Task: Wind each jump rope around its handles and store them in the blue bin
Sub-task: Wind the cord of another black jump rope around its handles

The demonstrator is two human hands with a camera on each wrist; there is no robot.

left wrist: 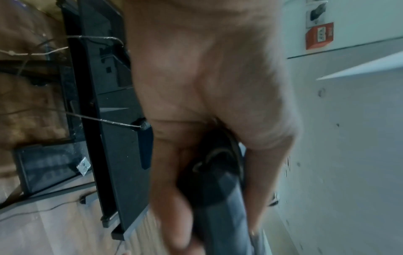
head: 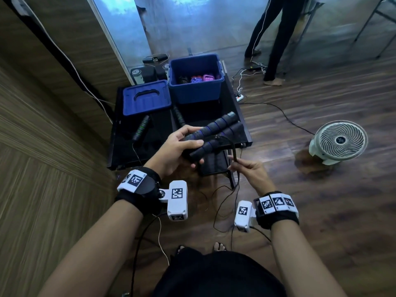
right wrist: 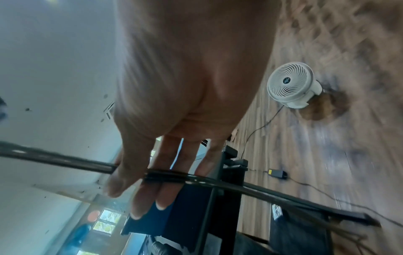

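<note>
My left hand (head: pixel 182 148) grips two dark foam handles with blue rings (head: pixel 216 133), held side by side over the black table (head: pixel 154 138). Their thin black rope (head: pixel 233 151) arcs from the handles down into my right hand (head: pixel 246 170), which pinches it; the rest hangs in loose loops to the floor. In the right wrist view the rope (right wrist: pixel 165 176) crosses my fingers (right wrist: pixel 152 198). The left wrist view shows my hand (left wrist: pixel 207 120) wrapped round the handles (left wrist: pixel 220 195). The open blue bin (head: pixel 196 91) at the table's far end holds wound ropes in black, purple and pink. Another rope with green-ringed handles (head: pixel 141 129) lies on the table.
The bin's blue lid (head: pixel 146 97) lies left of the bin. A white fan (head: pixel 338 141) stands on the wooden floor at right, with cables and a power strip (head: pixel 240 97) behind it. Another person's legs (head: pixel 270 39) stand at the back. A wood-panel wall runs along the left.
</note>
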